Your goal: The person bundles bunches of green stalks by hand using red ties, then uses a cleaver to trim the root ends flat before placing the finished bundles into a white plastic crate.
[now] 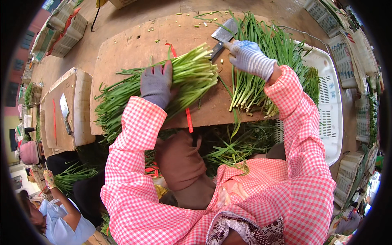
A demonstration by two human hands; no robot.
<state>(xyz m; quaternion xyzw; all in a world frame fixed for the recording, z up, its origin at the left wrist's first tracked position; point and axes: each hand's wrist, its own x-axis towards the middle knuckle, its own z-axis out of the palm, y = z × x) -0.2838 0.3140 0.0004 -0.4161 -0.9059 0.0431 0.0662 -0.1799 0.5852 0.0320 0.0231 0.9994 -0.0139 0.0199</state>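
Note:
My left hand point(156, 83), in a grey glove, presses on a thick bundle of green leafy stalks point(193, 67), possibly garlic chives, lying on a wooden board point(122, 39). A red strip point(189, 120) shows under the bundle and past the board's near edge. My right hand point(252, 58), in a striped knit glove, is beside a cleaver point(225, 30) with a black handle; whether the fingers grip it is unclear. A loose pile of the same greens point(266, 39) spreads under and beyond my right hand.
A white plastic crate point(329, 92) stands right of the board. Left is a smaller board point(61, 116) with another knife point(65, 110) and a red strip point(54, 122). A co-worker in light blue point(65, 222) is at lower left, a gloved hand at some greens. Cut bits point(197, 26) dot the board's far side.

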